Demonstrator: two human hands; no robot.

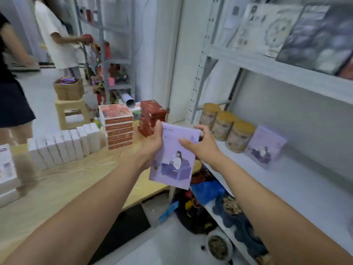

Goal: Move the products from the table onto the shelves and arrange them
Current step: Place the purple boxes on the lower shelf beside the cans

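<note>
A flat purple box with a drawing of a seated woman is held between the wooden table and the white shelf. My left hand grips its left edge from behind. Over the box's top right corner sits my right hand, fingers curled on the upper edge. A matching purple box stands on the shelf beside three round tins with tan lids. On the table are a stack of red flat boxes, a stack of dark red boxes and a row of white boxes.
Two people stand at the left near a grey rack. A cardboard box sits on a beige stool. Flat picture boxes lean on the upper shelf. Bags and a bowl crowd the floor and lowest shelf.
</note>
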